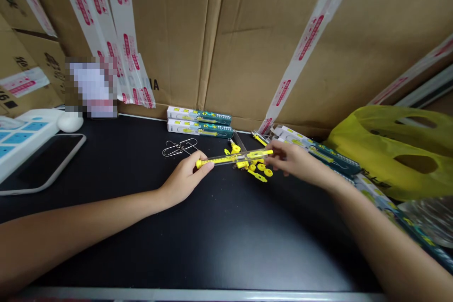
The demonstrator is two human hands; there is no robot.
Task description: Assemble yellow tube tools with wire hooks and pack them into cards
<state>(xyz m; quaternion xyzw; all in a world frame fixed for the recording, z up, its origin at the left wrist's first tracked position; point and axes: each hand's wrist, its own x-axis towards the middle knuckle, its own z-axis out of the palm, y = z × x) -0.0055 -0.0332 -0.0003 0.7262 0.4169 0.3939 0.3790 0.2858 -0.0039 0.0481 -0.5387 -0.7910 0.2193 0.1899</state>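
Observation:
A clear tube with yellow parts inside (226,158) spans the gap between my two hands, tilted slightly up to the right. My left hand (187,175) pinches its yellow left end between thumb and fingers. At the other end, my right hand (286,156) has its fingers closed on the yellow tip. Several small yellow pieces (261,168) lie on the black table just behind and below the tube, partly hidden by it. Bent metal wire hooks (180,147) rest to the left of these pieces.
Two printed boxes (200,128) lie at the back against cardboard (177,33). More boxes (318,153) and a yellow bag (392,151) are at the right. A phone (42,163) and a power strip (21,137) are on the left.

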